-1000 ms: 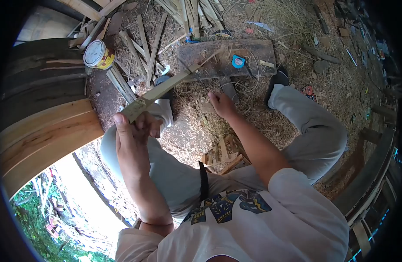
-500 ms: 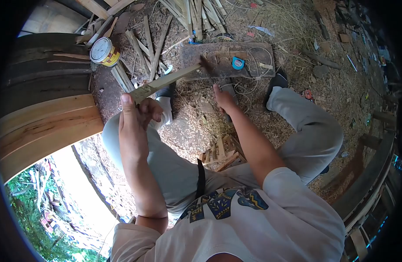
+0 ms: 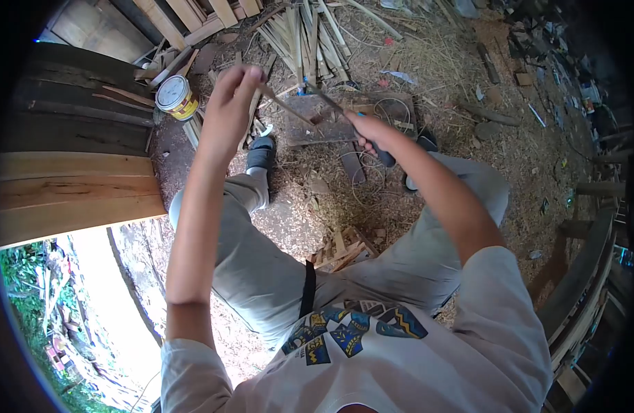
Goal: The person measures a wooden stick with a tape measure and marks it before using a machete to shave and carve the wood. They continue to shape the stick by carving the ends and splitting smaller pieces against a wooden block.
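My left hand [image 3: 236, 96], raised at the upper left, is closed on the end of a thin wooden strip [image 3: 287, 109]. The strip slants down to the right, its far end over a low dark wooden board [image 3: 300, 140]. My right hand [image 3: 367, 131] is wrapped around the dark handle of a knife [image 3: 325, 98]. Its long blade points up and left, close to the strip and over the board in this view. The handle's butt sticks out below my fist. A dark flat piece [image 3: 353, 164] lies on the ground just in front of the board.
Long wooden strips [image 3: 307, 41] lie in a heap beyond the board. A yellow-labelled bucket [image 3: 179, 100] with a white lid stands by the plank wall [image 3: 76, 186] at left. Shavings [image 3: 296, 213] cover the ground between my legs, with wood offcuts [image 3: 348, 251] close to me.
My left hand has moved up and away, tilting the strip down to the right. My right hand has risen, turning the knife blade up-left. The tape measure is now mostly hidden behind my right hand.
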{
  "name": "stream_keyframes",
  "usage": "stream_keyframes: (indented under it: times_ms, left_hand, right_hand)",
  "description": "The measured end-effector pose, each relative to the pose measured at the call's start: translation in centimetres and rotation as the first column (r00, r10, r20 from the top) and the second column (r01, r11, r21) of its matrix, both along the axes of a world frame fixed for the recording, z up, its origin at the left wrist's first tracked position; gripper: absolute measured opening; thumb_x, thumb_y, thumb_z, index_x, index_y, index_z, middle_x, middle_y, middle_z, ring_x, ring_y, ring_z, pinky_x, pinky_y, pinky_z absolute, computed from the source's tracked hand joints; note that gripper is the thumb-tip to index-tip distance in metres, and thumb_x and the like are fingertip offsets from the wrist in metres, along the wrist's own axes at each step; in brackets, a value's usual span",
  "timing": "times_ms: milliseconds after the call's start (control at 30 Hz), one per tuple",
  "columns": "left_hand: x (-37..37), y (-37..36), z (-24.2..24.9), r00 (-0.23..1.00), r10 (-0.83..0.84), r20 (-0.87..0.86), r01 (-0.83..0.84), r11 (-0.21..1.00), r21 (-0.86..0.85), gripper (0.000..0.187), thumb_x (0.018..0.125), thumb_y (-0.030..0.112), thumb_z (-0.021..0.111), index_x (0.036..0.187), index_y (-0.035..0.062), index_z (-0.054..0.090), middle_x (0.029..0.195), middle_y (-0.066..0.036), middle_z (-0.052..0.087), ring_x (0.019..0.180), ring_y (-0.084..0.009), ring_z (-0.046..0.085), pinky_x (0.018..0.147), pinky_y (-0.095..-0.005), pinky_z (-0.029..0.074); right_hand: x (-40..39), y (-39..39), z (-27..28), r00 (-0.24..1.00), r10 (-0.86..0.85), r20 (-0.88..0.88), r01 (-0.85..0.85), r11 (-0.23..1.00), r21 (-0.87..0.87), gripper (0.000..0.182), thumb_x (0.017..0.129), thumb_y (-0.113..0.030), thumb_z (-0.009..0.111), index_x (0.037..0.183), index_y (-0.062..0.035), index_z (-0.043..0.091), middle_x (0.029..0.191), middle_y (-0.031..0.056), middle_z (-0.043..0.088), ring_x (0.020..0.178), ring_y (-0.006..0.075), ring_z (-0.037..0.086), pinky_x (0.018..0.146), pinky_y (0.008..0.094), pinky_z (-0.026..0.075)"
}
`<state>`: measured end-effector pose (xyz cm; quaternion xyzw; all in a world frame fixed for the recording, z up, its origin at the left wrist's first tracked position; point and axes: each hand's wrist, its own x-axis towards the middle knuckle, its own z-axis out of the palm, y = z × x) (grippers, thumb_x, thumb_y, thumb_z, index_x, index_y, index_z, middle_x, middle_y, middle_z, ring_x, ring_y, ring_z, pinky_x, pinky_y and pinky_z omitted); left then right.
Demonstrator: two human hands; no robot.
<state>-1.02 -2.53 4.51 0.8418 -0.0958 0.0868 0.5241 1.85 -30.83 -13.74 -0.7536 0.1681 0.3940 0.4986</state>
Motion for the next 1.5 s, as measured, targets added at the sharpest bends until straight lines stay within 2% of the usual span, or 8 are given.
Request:
stream_keyframes:
  times_ms: [100, 167, 267, 400, 433, 567, 1067, 1500]
  left_hand:
    - [4.2, -1.3, -1.4, 0.997, -0.018, 0.078, 0.025, 0.995, -0.096, 0.038, 0.111, 0.039, 0.052, 0.1, 0.0036, 0.058, 0.085, -0.003, 0.056, 0.085, -0.014, 0.054, 0.076, -0.031, 0.045]
    - [5.7, -2.4, -2.4, 0.964, 0.152, 0.216, -0.114, 0.977, -0.178, 0.038, 0.113, 0.037, 0.045, 0.096, 0.0037, 0.053, 0.08, -0.004, 0.052, 0.08, -0.0143, 0.052, 0.072, -0.0317, 0.044]
    - [6.4, -2.9, -3.3, 0.957, 0.144, 0.251, -0.064, 0.951, -0.303, 0.033, 0.112, 0.031, 0.037, 0.096, 0.0042, 0.047, 0.081, -0.005, 0.049, 0.075, -0.0149, 0.047, 0.07, -0.0323, 0.044]
    - [7.3, -2.4, -2.9, 0.94, 0.019, 0.342, 0.035, 0.988, -0.152, 0.024, 0.107, 0.022, 0.033, 0.103, 0.0026, 0.046, 0.085, -0.007, 0.049, 0.073, -0.0156, 0.046, 0.07, -0.0326, 0.045]
    - [7.6, -2.1, -3.0, 0.963, 0.006, 0.269, 0.055, 0.974, -0.22, 0.024, 0.112, 0.019, 0.041, 0.116, 0.0004, 0.054, 0.097, -0.005, 0.055, 0.091, -0.0156, 0.052, 0.089, -0.031, 0.045]
    - [9.1, -2.3, -2.7, 0.982, -0.016, 0.189, 0.076, 0.947, -0.314, 0.025, 0.106, 0.016, 0.065, 0.124, -0.0012, 0.061, 0.104, -0.002, 0.068, 0.096, -0.0085, 0.061, 0.087, -0.0246, 0.048]
    - [9.6, -4.2, -2.1, 0.939, -0.013, 0.343, 0.098, 0.968, -0.231, 0.024, 0.104, 0.008, 0.066, 0.126, -0.0023, 0.068, 0.115, -0.004, 0.07, 0.106, -0.0096, 0.062, 0.094, -0.0234, 0.048]
    - [8.9, -6.0, -2.9, 0.88, 0.083, 0.468, 0.061, 0.957, -0.284, 0.009, 0.093, -0.002, 0.076, 0.099, -0.0028, 0.069, 0.099, -0.009, 0.073, 0.094, -0.0141, 0.067, 0.087, -0.0279, 0.053]
  right_hand:
    - [0.2, -0.2, 5.7, 0.995, -0.092, -0.029, 0.094, 0.993, 0.074, 0.071, 0.101, -0.075, 0.04, 0.066, -0.0132, 0.045, 0.054, -0.0001, 0.044, 0.042, 0.0147, 0.043, 0.044, 0.0376, 0.041]
    - [-1.0, 0.4, 9.0, 0.947, -0.285, -0.146, 0.318, 0.893, 0.318, 0.069, 0.101, -0.075, 0.04, 0.071, -0.0134, 0.048, 0.055, -0.0026, 0.045, 0.043, 0.0139, 0.043, 0.046, 0.0363, 0.042]
    - [-2.7, 1.5, 10.7, 0.916, -0.367, -0.16, 0.397, 0.782, 0.481, 0.068, 0.096, -0.08, 0.044, 0.079, -0.0148, 0.049, 0.057, -0.0059, 0.043, 0.044, 0.0127, 0.041, 0.05, 0.033, 0.038]
    - [-2.3, 3.5, 12.4, 0.901, -0.402, -0.166, 0.424, 0.729, 0.537, 0.067, 0.098, -0.079, 0.043, 0.079, -0.0149, 0.05, 0.056, -0.0057, 0.041, 0.043, 0.0131, 0.04, 0.05, 0.0342, 0.038]
    - [-2.0, 3.8, 12.6, 0.899, -0.404, -0.166, 0.426, 0.725, 0.541, 0.067, 0.098, -0.079, 0.043, 0.079, -0.0149, 0.05, 0.056, -0.0057, 0.041, 0.043, 0.0131, 0.04, 0.05, 0.0342, 0.038]
    - [-1.2, 3.8, 13.3, 0.919, -0.392, -0.03, 0.349, 0.778, 0.523, 0.067, 0.099, -0.077, 0.042, 0.079, -0.0138, 0.05, 0.055, -0.0047, 0.042, 0.042, 0.0126, 0.04, 0.048, 0.033, 0.039]
    - [2.5, 5.0, 16.1, 0.789, -0.465, 0.401, 0.102, 0.743, 0.662, 0.067, 0.107, -0.063, 0.042, 0.073, -0.0067, 0.053, 0.051, 0.0011, 0.046, 0.038, 0.0117, 0.044, 0.04, 0.0284, 0.039]
    - [1.8, 5.2, 17.0, 0.741, -0.409, 0.533, 0.018, 0.805, 0.593, 0.068, 0.107, -0.062, 0.044, 0.069, -0.007, 0.054, 0.054, 0.0008, 0.05, 0.039, 0.0118, 0.047, 0.04, 0.0292, 0.038]
